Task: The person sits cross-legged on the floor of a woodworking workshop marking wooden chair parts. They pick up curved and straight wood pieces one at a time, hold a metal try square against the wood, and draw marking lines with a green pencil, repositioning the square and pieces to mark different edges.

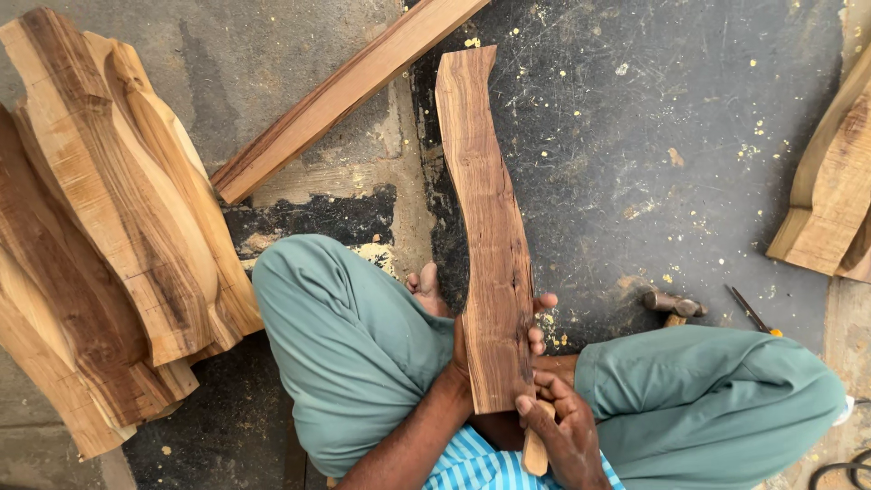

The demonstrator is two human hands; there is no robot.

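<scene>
On the dark, sawdust-flecked concrete floor [635,136], a curved plank [485,236] runs from the person's lap outward. Left hand [467,340] grips its near end, fingers [541,318] wrapped around; right hand [562,426] is clenched on a wooden tool handle [535,449] at the plank's bottom edge.

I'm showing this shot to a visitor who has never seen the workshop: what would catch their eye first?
The long wavy-edged wooden plank in the middle, running from the person's lap out over the dark floor. The left hand grips its near end, while the right hand holds a wooden tool handle at its lower edge. A stack of similar shaped planks lies at the left.
</scene>
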